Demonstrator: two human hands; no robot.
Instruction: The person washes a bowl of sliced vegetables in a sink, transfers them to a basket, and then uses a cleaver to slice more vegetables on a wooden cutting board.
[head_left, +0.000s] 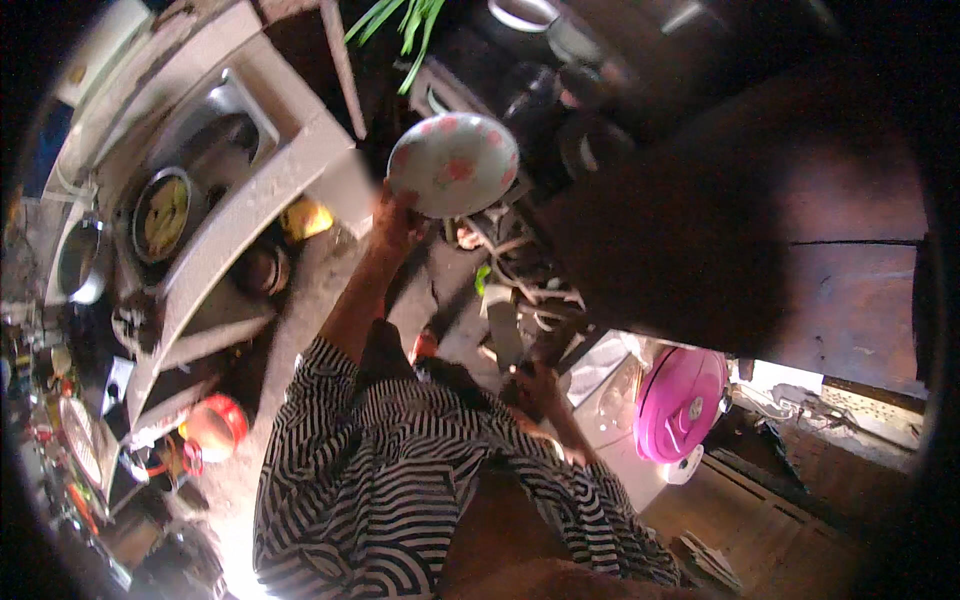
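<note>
Near the top middle, my left hand (399, 217) grips the lower left rim of a white bowl or dish with pink floral patterns (454, 166). The dish is tilted so that its patterned face shows, and nothing is seen in it. My right hand (534, 386) is low and in shadow, closed around the handle end of a wide-bladed cleaver or knife (506, 330). The blade points up and away from me, beside a heap of sticks (551, 296). Most of the right hand's fingers are too dark to make out.
At left, a counter (247, 214) bears a sink basin (259, 120) and a metal bowl of yellowish food (165, 217). Green leaves (412, 26) hang at the top. A dark wooden surface (847, 292) and a pink lidded container (679, 405) are at right. A red pot (217, 427) stands lower left.
</note>
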